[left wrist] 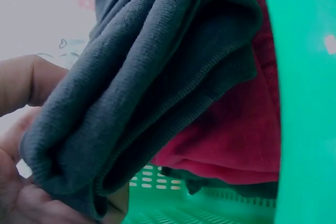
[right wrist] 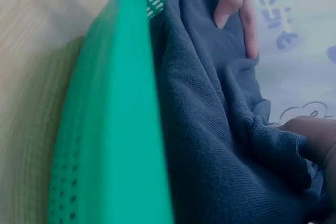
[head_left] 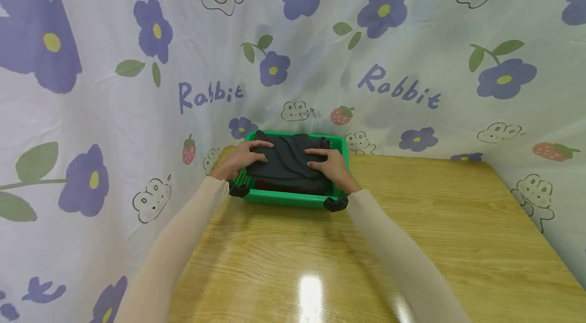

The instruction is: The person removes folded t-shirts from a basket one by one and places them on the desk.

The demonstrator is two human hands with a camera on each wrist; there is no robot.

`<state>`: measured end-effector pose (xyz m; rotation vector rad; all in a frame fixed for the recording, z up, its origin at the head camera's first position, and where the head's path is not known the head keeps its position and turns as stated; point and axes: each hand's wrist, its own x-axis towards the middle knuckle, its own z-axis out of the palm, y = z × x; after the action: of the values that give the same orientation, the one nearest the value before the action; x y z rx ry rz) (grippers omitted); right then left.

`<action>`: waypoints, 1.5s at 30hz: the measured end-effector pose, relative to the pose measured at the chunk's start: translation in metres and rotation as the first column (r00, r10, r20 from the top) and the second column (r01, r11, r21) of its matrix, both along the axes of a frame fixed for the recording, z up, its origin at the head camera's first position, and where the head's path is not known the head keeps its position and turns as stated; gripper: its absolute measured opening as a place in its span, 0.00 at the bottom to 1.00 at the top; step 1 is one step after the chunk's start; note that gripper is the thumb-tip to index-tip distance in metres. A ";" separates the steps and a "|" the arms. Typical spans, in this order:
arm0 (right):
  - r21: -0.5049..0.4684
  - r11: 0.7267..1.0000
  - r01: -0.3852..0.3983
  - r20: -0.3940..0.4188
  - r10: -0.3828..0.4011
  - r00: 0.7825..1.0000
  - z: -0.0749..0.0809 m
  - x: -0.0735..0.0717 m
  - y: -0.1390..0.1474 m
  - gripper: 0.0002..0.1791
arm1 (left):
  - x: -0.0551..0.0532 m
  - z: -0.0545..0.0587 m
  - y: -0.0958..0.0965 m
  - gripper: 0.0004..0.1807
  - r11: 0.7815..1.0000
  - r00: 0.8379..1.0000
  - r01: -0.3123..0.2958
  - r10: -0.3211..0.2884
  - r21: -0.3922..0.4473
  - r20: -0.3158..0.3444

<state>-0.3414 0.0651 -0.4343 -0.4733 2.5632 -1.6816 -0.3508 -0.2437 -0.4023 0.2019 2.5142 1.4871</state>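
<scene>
A folded dark grey garment (head_left: pixel 288 157) of ribbed knit lies across the top of a green plastic basket (head_left: pixel 293 196). My left hand (head_left: pixel 244 155) grips its left end, and in the left wrist view the fingers (left wrist: pixel 31 82) wrap the thick folded edge. At the other end my right hand (head_left: pixel 331 163) holds the cloth, its thumb and fingers spread over the fabric; part of that hand is hidden in the right wrist view. Under the grey garment, a red cloth (left wrist: pixel 231 129) shows inside the basket.
The basket stands on a wooden table (head_left: pixel 412 231), near its back left corner. A white curtain (head_left: pixel 329 58) printed with purple flowers and rabbits hangs behind and to the left, and again at the right. Black wrist cameras (head_left: pixel 336 204) sit close to the basket's front rim.
</scene>
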 end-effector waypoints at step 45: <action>0.093 0.995 0.045 -0.093 -0.036 0.995 0.039 0.035 0.096 0.25 | 0.025 0.026 0.072 0.25 0.975 0.977 0.207 -0.201 0.087 -0.071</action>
<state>-0.3067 0.1616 -0.3950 -0.5069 2.7205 -1.5761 -0.3261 -0.1713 -0.3759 0.5127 2.3864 1.5375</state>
